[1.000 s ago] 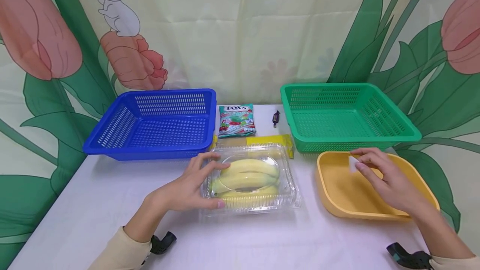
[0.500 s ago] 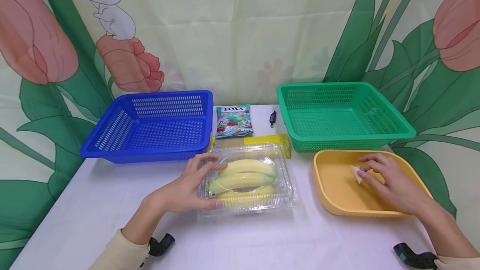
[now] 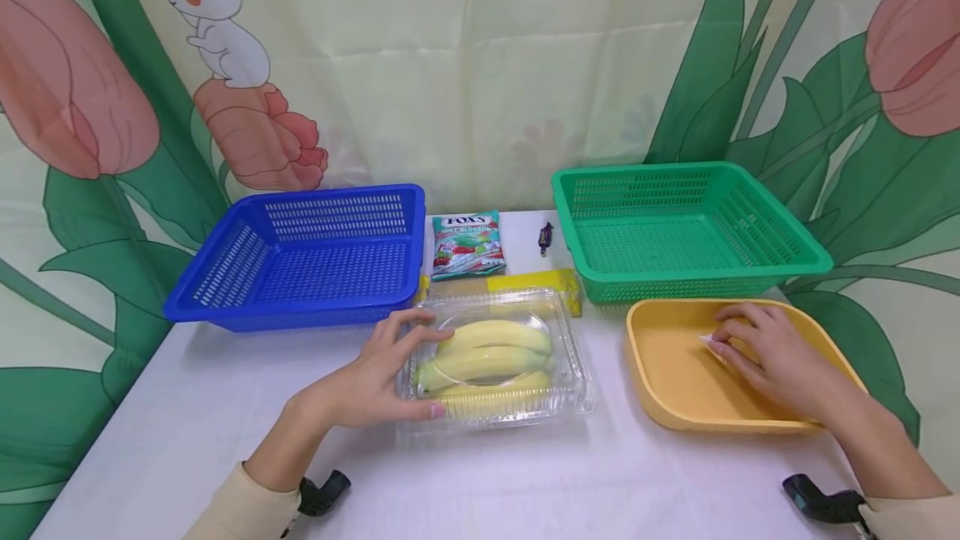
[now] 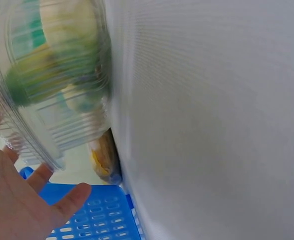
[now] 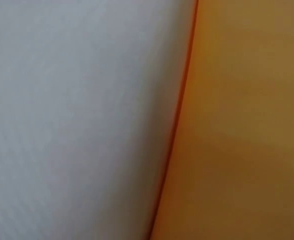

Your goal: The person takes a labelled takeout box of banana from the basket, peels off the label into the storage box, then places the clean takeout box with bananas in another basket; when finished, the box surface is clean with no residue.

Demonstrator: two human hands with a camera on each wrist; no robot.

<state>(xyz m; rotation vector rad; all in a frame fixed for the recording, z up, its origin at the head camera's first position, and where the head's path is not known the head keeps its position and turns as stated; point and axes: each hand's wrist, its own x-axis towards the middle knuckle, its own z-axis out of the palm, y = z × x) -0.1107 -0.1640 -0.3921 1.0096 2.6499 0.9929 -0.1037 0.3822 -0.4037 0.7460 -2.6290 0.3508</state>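
Observation:
In the head view, my left hand (image 3: 375,382) rests on the left side of a clear plastic clamshell box (image 3: 573,357), fingers spread over the lid and thumb at its front. Several bananas (image 3: 491,363) lie inside. The left wrist view has the same hand (image 4: 21,200) against the box's ribbed edge. Within the yellow basin (image 3: 675,422), my right hand (image 3: 776,361) pinches a small white piece (image 3: 707,341), mostly hidden by the fingers. The right wrist view shows the basin (image 5: 247,120) beside white cloth, with no hand in it.
A blue basket (image 3: 300,319) stands at back left and a green basket (image 3: 697,282) at back right. Between them lie a FOX'S candy bag (image 3: 468,246) and a small dark wrapped candy (image 3: 545,238). A yellow-and-brown packet (image 3: 532,280) sits behind the box.
My right hand has lowered deeper into the yellow basin with the small white piece, which is now more covered by the fingers. The left hand stays on the box.

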